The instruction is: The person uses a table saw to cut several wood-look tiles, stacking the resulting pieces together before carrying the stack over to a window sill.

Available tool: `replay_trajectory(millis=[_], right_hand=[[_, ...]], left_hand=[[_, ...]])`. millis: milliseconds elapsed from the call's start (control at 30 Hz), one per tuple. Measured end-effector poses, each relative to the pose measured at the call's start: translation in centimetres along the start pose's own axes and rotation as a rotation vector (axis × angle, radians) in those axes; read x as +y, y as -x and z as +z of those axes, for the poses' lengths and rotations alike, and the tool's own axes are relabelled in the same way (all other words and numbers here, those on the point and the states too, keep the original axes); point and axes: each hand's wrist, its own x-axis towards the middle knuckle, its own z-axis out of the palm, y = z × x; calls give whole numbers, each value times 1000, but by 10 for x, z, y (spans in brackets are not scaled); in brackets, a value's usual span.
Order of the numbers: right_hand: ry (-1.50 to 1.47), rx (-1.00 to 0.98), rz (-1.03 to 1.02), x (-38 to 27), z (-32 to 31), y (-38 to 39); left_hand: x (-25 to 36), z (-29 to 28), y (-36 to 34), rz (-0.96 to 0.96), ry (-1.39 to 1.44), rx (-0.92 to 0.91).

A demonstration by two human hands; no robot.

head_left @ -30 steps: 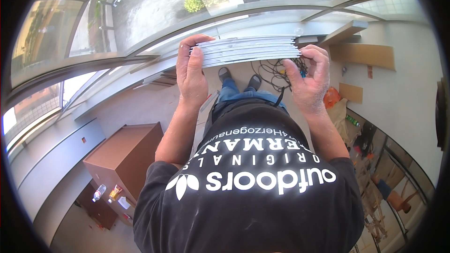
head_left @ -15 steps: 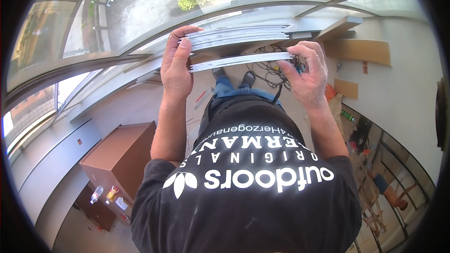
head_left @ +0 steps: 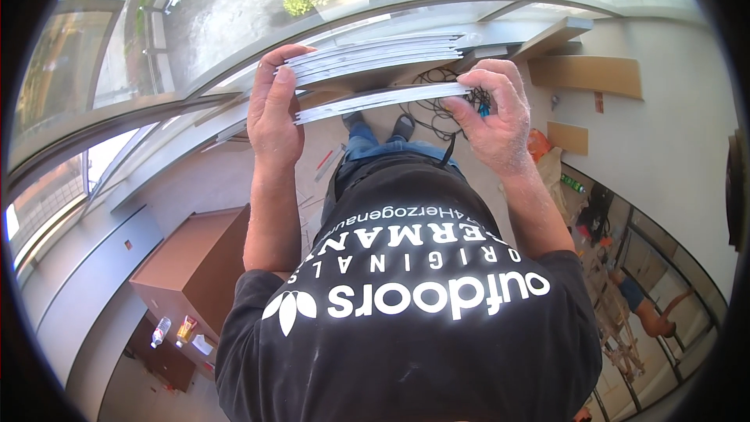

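My left hand (head_left: 275, 113) is closed on the left end of a stack of thin white strips (head_left: 375, 56), its thumb lying over their ends. A smaller bunch of the same white strips (head_left: 383, 100) runs below the stack, a gap between them. Its right end is pinched between thumb and fingers of my right hand (head_left: 501, 119). The left end of this bunch reaches the palm side of my left hand; whether it is gripped there is hidden. Both hands and forearms are dusted with white powder.
A large window frame (head_left: 328, 29) curves close beyond my hands. Dark cables (head_left: 431, 113) lie on the floor by my feet. A brown box-like cabinet (head_left: 191, 254) stands at left, with a bottle (head_left: 161, 331) near it. At lower right, another person (head_left: 644, 309) appears among frames.
Both hands and the strips sit slightly farther left in view, along with the surroundings. The grips and the gap between the bunches look the same.
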Motion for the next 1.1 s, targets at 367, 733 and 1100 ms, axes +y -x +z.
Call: replay_trajectory(millis=[367, 733, 1100], right_hand=[[31, -79, -47, -3, -2, -7], [58, -161, -101, 0, -12, -18], [3, -141, -82, 2, -4, -20]], left_hand=[[0, -3, -5, -24, -43, 5], [4, 2, -6, -53, 18, -10], [3, -1, -8, -49, -16, -29]])
